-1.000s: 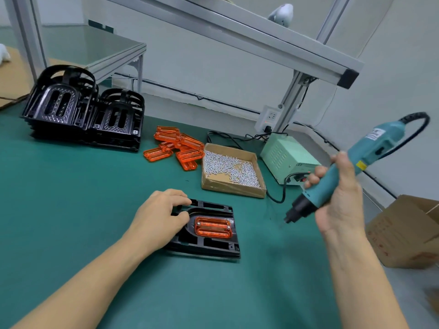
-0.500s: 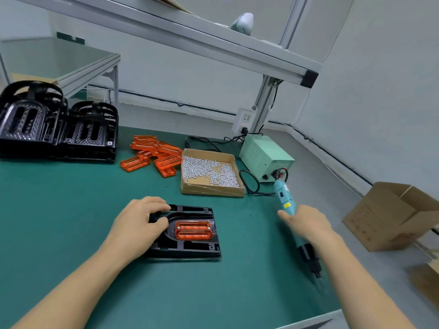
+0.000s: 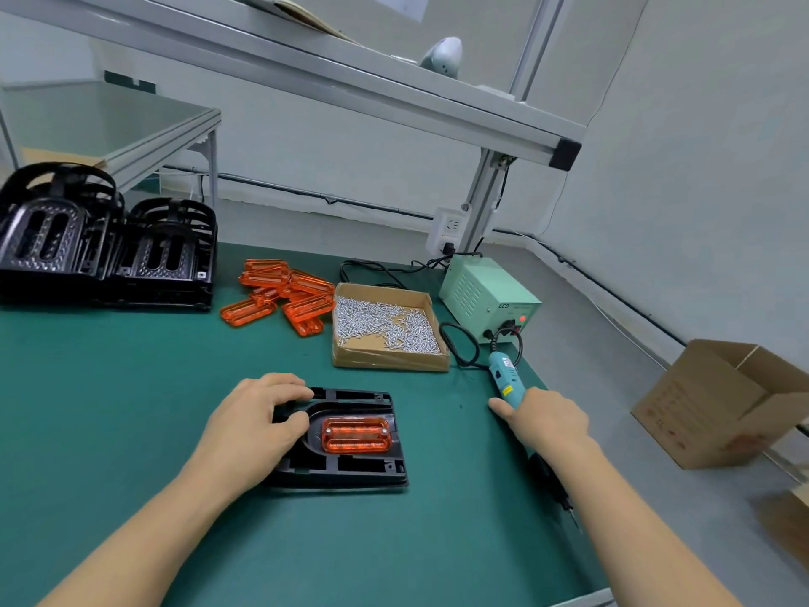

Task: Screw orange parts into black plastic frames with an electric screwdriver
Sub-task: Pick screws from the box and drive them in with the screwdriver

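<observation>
Small assembly workshop, factory-style bench station. Green anti-static-looking mat on work table (image 3: pixel 109 387); aluminium extrusion frame with overhead shelf (image 3: pixel 332 76); wall socket (image 3: pixel 448 230) on upright. Pale green metal power supply box (image 3: pixel 486 300) with red lamp, cable to teal electric screwdriver (image 3: pixel 508 383). Shallow cardboard tray of silver screws (image 3: pixel 387 326); heap of translucent orange plastic parts (image 3: pixel 280 291); stacks of black plastic frames (image 3: pixel 105 251). Open brown cardboard carton (image 3: pixel 718 405) on grey floor, bare pale walls
</observation>
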{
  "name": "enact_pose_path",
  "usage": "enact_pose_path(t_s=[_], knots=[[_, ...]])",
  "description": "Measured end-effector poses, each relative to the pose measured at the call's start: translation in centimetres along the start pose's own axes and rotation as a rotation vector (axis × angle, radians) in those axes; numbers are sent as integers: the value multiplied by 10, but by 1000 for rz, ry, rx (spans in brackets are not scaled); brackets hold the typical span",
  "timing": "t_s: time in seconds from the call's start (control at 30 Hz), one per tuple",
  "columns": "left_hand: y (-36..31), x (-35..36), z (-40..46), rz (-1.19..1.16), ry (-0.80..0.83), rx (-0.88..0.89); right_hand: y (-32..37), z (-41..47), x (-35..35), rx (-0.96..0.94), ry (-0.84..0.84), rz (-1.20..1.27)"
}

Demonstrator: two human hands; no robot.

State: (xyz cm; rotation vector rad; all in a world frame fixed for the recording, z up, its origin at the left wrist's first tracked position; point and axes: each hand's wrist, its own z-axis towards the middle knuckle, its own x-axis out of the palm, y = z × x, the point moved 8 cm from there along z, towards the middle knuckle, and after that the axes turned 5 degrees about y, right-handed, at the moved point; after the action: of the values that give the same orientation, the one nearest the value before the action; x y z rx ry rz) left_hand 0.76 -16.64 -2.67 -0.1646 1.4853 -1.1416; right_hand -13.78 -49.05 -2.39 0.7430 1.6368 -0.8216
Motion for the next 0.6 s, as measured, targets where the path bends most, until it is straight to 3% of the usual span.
enact_pose_path(t_s=[0.43, 0.6], knots=[[0, -3, -4, -86, 27, 7, -10, -12, -10, -89, 110, 111], [-7, -16, -13, -93, 15, 39, 9, -40, -43, -200, 5, 62]])
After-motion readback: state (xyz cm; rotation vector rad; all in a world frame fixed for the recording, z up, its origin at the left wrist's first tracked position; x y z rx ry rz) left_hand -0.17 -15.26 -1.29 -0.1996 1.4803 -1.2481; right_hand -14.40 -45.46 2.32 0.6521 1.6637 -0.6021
